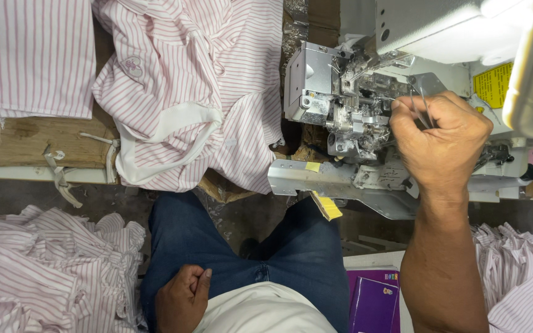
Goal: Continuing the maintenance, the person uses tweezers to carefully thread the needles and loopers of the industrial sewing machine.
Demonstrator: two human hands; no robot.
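So the big overlock sewing machine sits on the counter with a pile of pink-striped shirts well off to the left of the right hand, whose grip is pinched closed on a thin pair of tweezers, tips poking into the looper area just left of the knuckles. The left hand is curled in a loose fist on the lap, holding nothing as far as I can tell. I'd say slow, steady wrist and tiny moves near that threading bit is the way to go.
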